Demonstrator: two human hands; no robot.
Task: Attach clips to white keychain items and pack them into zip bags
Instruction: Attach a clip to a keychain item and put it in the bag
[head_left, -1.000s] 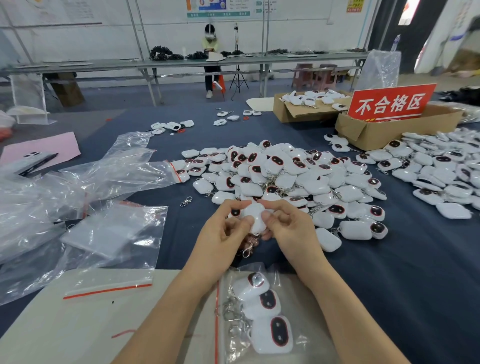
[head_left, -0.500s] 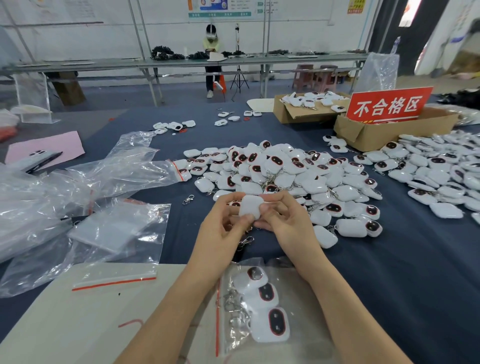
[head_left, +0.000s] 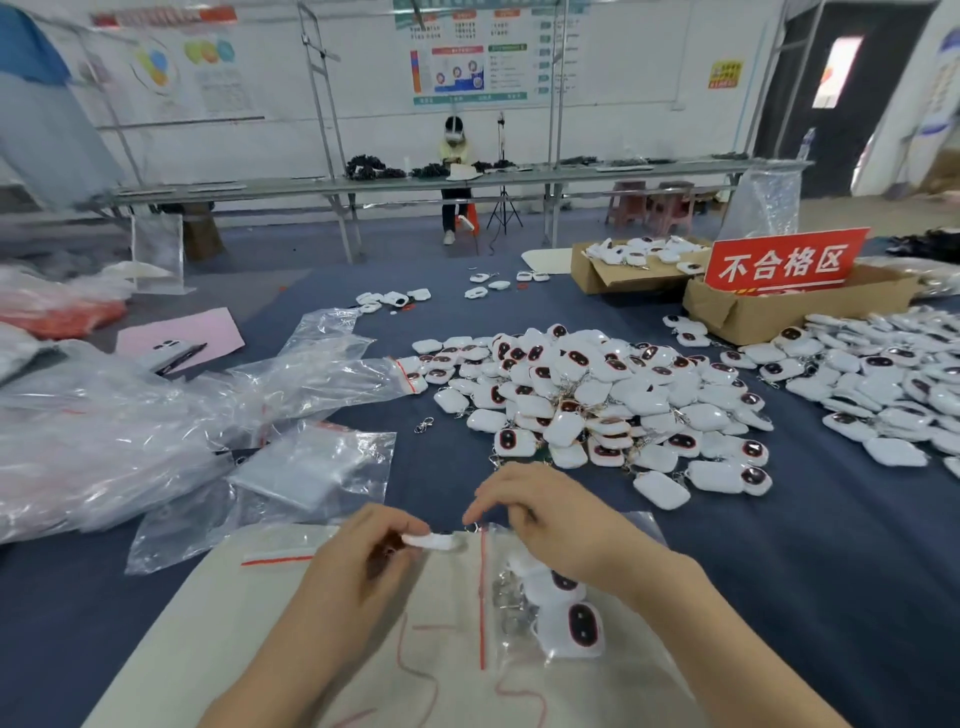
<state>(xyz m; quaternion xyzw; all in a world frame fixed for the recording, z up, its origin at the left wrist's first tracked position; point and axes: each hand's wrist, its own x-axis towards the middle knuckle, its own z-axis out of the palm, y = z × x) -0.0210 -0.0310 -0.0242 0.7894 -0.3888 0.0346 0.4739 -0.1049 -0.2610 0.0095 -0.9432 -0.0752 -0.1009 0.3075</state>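
Navy cloth table (head_left: 831, 571), white keychain heap (head_left: 597, 395), postered wall (head_left: 649, 119)

A red sign (head_left: 784, 260) stands in a cardboard box (head_left: 769, 319) — pink paper (head_left: 208, 330) well left.

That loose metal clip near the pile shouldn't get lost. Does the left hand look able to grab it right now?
Probably not at once: the left hand is holding a white keychain item. The cloth between it and the clip looks bare, so only the full fingers hinder.
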